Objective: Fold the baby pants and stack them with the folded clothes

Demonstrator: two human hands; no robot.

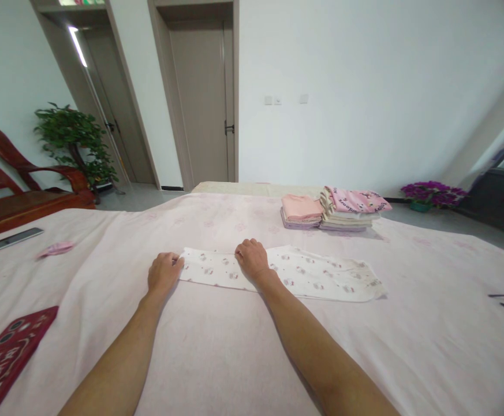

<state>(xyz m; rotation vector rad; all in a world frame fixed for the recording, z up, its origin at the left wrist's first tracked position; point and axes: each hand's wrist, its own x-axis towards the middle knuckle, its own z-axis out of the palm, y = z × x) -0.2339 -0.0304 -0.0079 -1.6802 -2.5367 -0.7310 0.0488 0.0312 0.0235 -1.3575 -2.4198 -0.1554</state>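
Observation:
A long white garment with a small pink print lies flat across the pink bed sheet. My left hand rests at its left end, fingers curled on the cloth's edge. My right hand lies on top of the garment a little to the right, fingers bent and pinching the far edge. Both forearms stretch forward over the bed.
Two stacks of folded clothes stand at the far side of the bed. A small pink item lies at the left, a red patterned object at the near left. A wooden bench, plant and doors are behind.

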